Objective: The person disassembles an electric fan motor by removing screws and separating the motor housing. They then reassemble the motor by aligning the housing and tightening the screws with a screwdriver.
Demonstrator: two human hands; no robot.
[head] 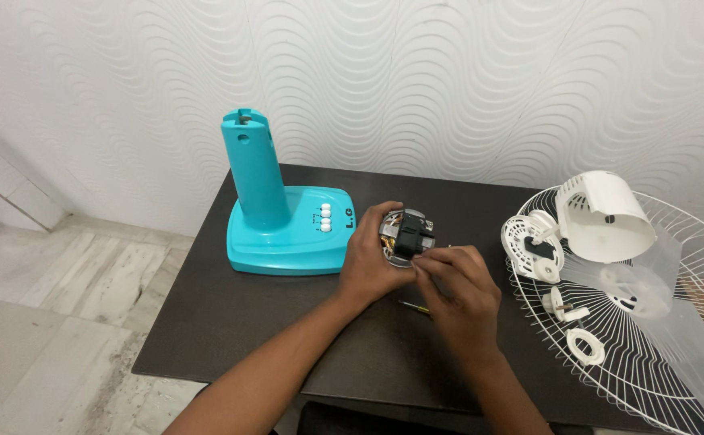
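On the dark tabletop (231,322), the left hand (372,262) cups a small motor (406,235) while the right hand (460,294) pinches at its side. A teal fan base (283,217) stands just left — a white wire guard (650,354), motor cover (605,216) and plug (557,304) lie right.

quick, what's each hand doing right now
Left hand: closed around the fan motor, holding it on the dark table.
Right hand: fingertips pinched at the motor; what they hold cannot be told.
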